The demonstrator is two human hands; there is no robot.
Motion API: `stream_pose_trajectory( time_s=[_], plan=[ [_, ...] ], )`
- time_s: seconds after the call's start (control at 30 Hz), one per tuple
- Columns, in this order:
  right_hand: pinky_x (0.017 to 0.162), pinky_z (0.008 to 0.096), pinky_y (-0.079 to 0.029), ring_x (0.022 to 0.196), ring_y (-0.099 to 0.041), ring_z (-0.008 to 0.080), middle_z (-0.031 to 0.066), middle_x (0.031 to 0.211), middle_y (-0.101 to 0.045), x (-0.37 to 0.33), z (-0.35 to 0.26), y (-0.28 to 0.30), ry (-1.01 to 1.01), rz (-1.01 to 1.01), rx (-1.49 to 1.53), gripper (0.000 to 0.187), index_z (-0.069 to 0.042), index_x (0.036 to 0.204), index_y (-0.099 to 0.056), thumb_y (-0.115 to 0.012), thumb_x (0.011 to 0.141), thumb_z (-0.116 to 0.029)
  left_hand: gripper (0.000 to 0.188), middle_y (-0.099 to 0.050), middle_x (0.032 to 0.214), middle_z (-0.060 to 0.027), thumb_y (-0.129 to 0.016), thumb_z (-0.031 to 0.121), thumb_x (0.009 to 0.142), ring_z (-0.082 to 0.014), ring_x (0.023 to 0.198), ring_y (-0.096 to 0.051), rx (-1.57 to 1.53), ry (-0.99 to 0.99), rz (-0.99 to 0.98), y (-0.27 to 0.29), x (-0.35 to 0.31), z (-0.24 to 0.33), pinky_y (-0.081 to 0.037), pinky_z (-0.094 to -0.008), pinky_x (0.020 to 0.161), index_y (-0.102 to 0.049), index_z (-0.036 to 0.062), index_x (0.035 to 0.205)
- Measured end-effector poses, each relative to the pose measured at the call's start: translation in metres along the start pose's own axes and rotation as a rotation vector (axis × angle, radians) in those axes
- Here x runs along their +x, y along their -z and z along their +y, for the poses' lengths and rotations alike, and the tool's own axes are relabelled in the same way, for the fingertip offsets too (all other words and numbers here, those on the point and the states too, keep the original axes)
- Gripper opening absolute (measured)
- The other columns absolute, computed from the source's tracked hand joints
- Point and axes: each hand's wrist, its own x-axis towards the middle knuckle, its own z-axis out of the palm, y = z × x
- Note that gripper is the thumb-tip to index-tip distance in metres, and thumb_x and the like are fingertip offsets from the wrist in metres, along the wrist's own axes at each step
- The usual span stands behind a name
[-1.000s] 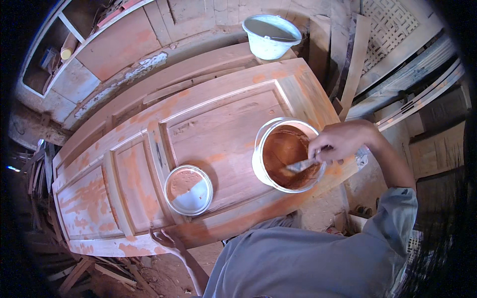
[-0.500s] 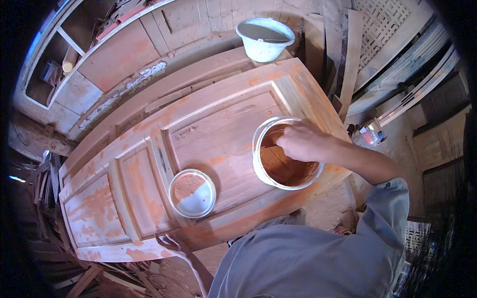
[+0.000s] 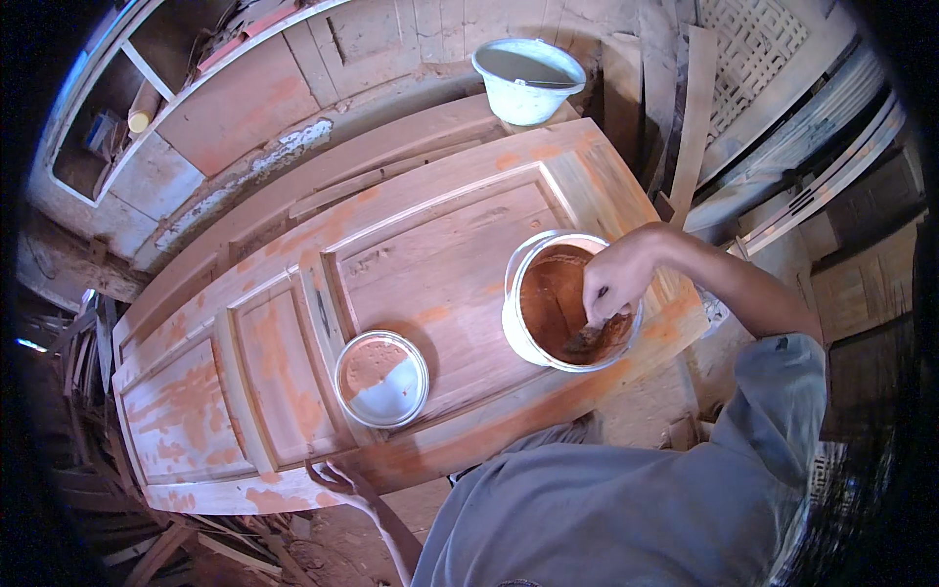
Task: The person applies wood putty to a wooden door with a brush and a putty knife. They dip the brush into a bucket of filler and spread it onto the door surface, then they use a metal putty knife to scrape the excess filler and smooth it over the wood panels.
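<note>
My right hand (image 3: 621, 279) reaches into a white bucket (image 3: 523, 328) of red-brown paste (image 3: 558, 293). Its fingers are closed on a small scraper-like tool (image 3: 585, 338), whose dark end touches the paste; the grip hides its handle. The bucket stands on the right part of a panelled wooden door (image 3: 440, 245) lying flat, smeared with orange filler. At the door's near edge, my left hand (image 3: 337, 481) rests with fingers apart and holds nothing. Between the hands lies a round white lid (image 3: 388, 418) with pale orange paste over part of it.
A pale bucket (image 3: 528, 98) stands behind the door's far right corner. Another wooden panel (image 3: 264, 235) lies along the far side. Wood scraps (image 3: 235, 553) litter the floor at lower left. Boards (image 3: 690, 127) lean at the right.
My right hand has shifted right and nearer within the bucket, and the tool's end now shows below the fingers. My left hand stays at the door's edge.
</note>
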Motion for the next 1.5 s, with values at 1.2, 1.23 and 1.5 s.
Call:
stream_pose_trajectory(
  time_s=[1.2, 1.23, 1.5],
  plan=[
    [0.061, 0.0459, -0.052, 0.073, -0.068, 0.0306, 0.0145, 0.072, -0.068, 0.001, -0.065, -0.032, -0.146, 0.434, -0.377, 0.014, -0.008, 0.076, -0.071, -0.057, 0.075, -0.011, 0.034, -0.056, 0.121, -0.0209, -0.052, 0.016, 0.099, -0.0331, 0.11, -0.055, 0.107, -0.102, 0.078, 0.004, -0.005, -0.009, -0.046, -0.0396, 0.096, -0.051, -0.0029, 0.127],
    [0.063, 0.0471, -0.051, 0.073, -0.067, 0.0327, 0.0146, 0.074, -0.068, -0.001, -0.06, -0.019, -0.117, 0.313, -0.245, 0.017, -0.009, 0.079, -0.071, -0.055, 0.075, -0.011, 0.033, -0.057, 0.12, -0.0209, -0.052, 0.015, 0.098, -0.0332, 0.109, -0.056, 0.132, -0.119, 0.086, 0.006, -0.002, -0.01, -0.046, -0.0396, 0.095, -0.051, -0.0029, 0.126],
    [0.049, 0.0318, -0.047, 0.052, -0.059, 0.0142, 0.0052, 0.072, -0.065, -0.038, 0.023, -0.03, -0.015, 0.201, 0.49, 0.031, 0.0, 0.109, -0.065, -0.049, 0.097, -0.024, 0.034, -0.058, 0.116, -0.022, -0.054, 0.015, 0.097, -0.0329, 0.101, -0.058, 0.119, -0.136, 0.064, -0.006, -0.003, -0.01, -0.049, -0.0396, 0.087, -0.051, -0.0041, 0.126]
  ],
)
